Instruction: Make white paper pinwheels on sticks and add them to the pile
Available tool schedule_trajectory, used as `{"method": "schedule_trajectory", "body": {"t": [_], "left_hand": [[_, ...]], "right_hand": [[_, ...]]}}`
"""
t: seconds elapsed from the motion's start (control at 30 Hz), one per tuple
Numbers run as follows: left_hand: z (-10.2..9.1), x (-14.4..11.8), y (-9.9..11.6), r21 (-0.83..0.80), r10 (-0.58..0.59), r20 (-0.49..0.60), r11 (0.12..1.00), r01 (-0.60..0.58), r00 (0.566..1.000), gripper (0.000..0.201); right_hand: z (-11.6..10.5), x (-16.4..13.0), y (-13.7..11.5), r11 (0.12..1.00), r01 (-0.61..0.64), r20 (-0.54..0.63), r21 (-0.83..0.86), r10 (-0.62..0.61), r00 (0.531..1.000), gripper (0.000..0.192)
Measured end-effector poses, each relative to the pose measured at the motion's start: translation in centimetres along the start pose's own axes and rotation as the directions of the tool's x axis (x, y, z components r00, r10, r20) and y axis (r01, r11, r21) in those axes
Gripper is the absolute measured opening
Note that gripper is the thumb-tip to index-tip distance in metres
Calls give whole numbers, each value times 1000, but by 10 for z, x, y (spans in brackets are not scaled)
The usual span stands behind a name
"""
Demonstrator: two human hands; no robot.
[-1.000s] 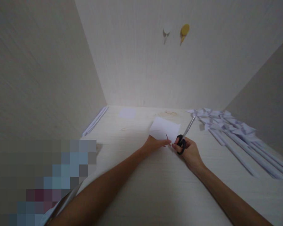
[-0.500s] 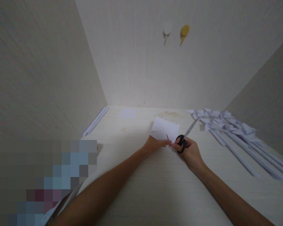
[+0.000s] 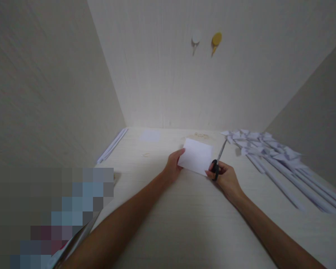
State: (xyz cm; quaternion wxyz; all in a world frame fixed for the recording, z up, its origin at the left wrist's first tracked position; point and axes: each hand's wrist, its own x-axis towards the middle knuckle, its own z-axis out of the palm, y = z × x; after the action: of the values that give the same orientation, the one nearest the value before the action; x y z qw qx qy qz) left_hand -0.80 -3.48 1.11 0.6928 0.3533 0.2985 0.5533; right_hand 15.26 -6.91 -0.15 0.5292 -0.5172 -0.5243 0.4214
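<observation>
Left hand (image 3: 173, 164) grip pinching paper (image 3: 196, 160) edge; right hand (image 3: 224, 177) clenched round scissors (image 3: 217, 162), blades up.

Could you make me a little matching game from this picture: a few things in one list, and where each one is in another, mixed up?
Things:
1. scissors
2. white sheet
3. paper pinwheels
4. yellow hook

Places:
A. on the back wall
B. in the right hand
C. piled on the table's far right
D. between both hands, left hand at its left edge

Pairs: 1-B, 2-D, 3-C, 4-A
</observation>
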Motion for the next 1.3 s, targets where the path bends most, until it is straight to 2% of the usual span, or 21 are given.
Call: {"method": "schedule_trajectory", "body": {"t": [0.07, 0.23, 0.37, 0.53, 0.7, 0.8, 0.9, 1.0, 1.17, 1.3], "left_hand": [[0, 2, -2, 59, 7, -37, 998, -5, 999, 27], [-3, 3, -9, 203, 42, -11, 978, -39, 999, 27], [-5, 3, -11, 288, 18, -29, 957, -9, 999, 23], [-4, 5, -14, 230, 76, -78, 972, -56, 994, 24], [2, 2, -21, 160, 75, -107, 985, -57, 991, 26], [5, -1, -21, 169, 69, -105, 984, -51, 992, 26], [7, -1, -20, 103, 83, -157, 992, -68, 984, 25], [9, -1, -20, 76, 100, -198, 993, -87, 975, 25], [13, -8, -22, 208, 97, -167, 976, -61, 981, 25], [20, -16, -18, 314, 98, -138, 948, -50, 986, 27]], "right_hand": [[-2, 3, 0, 1000, 22, -26, 16, -22, 999, 25], [-8, 10, 4, 989, 68, -151, 128, -48, 987, 23], [-10, 12, 4, 964, 66, -249, 259, 1, 968, 23], [-4, 9, 1, 917, 10, -211, 399, 81, 974, 24], [8, 2, 1, 925, 14, -185, 379, 61, 981, 25], [11, 0, -1, 899, 17, -170, 437, 64, 983, 24], [10, -1, -5, 889, -19, -106, 458, 76, 991, 22], [10, -1, -5, 922, -15, -46, 387, 36, 998, 22], [10, 1, 0, 971, 70, -184, 227, -28, 982, 26], [8, 1, -1, 962, 75, -216, 261, -18, 976, 25]]}}
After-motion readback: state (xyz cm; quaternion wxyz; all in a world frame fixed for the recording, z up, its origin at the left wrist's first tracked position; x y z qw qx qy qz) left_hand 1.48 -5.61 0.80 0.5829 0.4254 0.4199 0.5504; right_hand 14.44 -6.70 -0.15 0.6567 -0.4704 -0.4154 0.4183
